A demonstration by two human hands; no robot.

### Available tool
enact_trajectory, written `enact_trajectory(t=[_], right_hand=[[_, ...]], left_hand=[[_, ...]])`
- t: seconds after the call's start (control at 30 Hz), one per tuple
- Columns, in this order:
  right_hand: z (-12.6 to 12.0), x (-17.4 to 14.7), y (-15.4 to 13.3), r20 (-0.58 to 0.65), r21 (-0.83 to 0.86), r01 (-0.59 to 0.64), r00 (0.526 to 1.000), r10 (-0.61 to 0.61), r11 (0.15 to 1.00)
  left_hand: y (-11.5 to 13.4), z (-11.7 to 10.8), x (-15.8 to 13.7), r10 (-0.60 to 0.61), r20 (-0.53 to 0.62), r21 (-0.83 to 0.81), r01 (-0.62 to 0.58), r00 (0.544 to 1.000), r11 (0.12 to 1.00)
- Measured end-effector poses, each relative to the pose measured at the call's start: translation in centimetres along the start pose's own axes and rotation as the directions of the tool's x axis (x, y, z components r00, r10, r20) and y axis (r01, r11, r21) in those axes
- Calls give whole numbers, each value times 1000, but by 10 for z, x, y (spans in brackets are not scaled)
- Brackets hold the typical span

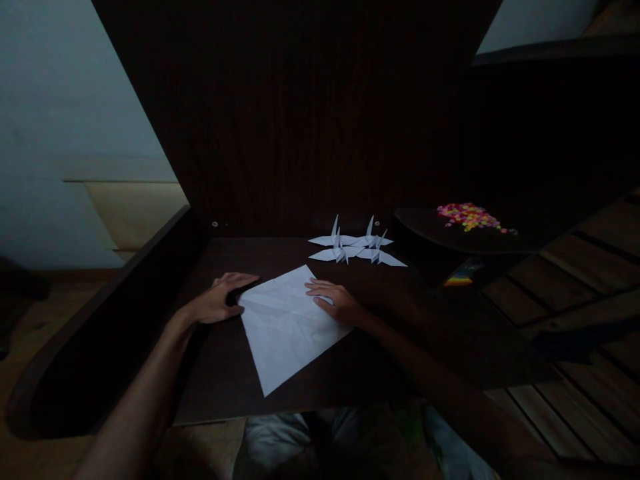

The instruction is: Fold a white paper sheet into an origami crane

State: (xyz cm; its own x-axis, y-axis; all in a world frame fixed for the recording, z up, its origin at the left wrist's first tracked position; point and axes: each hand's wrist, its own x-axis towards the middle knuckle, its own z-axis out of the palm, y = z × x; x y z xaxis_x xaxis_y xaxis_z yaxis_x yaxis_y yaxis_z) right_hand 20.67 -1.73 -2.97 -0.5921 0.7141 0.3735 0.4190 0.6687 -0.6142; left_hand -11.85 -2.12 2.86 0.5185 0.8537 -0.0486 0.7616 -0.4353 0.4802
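Note:
A creased square sheet of white paper (287, 327) lies turned at an angle on the dark wooden desk (220, 387). My left hand (220, 300) is at the sheet's left corner, with fingers stretched out and thumb apart near the corner. On the upper right part of the paper rests my right hand (336, 303), its fingers spread and laid flat. Beyond the sheet, several folded white paper cranes (340, 253) stand close together with pointed wings and upright necks.
On a curved shelf (425, 230) to the right lies a heap of small pink, red and yellow pieces (470, 217). Below it shows a rainbow-coloured item (459, 277). A dark panel (300, 120) rises behind the desk, and a raised side board (115, 320) bounds the left.

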Motion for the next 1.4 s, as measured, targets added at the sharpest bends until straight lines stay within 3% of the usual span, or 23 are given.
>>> enact_trajectory(t=[0.2, 0.33, 0.53, 0.67, 0.73, 0.87, 1.07, 1.23, 1.33, 1.4], right_hand=[[-5, 1, -2, 54, 7, -60, 997, 59, 998], [-6, 2, -2, 48, 13, -57, 997, 56, 998], [-3, 3, -3, 1, 36, -17, 1000, 17, 999], [-4, 2, -7, -143, 94, -25, 989, 38, 995], [-8, 0, -9, -223, 129, -67, 970, 95, 989], [-17, -3, -12, -253, 350, -157, 933, 255, 923], [-19, -4, -25, -72, 557, -282, 921, 383, 781], [-21, -1, -40, -223, 490, -331, 847, 483, 806], [-25, -3, -44, -369, 392, -290, 820, 438, 873], [-28, -5, -46, -501, 269, -238, 793, 347, 933]], left_hand=[[-2, 2, 4, 13, -37, -44, -15, 999, 999], [1, 2, 5, -5, -48, -285, -9, 999, 958], [9, 13, 14, -211, -6, -684, 150, 978, 714], [13, 12, 16, -206, 72, -796, 181, 976, 578], [13, 7, 14, -264, 12, -815, 162, 964, 556], [10, -2, 8, -414, -209, -840, 55, 886, 540], [3, -2, 10, -523, -402, -863, -120, 752, 491], [2, -2, 9, -544, -412, -870, -139, 731, 473], [6, -3, 7, -508, -425, -857, -154, 749, 491], [9, -3, 6, -491, -441, -850, -174, 751, 497]])
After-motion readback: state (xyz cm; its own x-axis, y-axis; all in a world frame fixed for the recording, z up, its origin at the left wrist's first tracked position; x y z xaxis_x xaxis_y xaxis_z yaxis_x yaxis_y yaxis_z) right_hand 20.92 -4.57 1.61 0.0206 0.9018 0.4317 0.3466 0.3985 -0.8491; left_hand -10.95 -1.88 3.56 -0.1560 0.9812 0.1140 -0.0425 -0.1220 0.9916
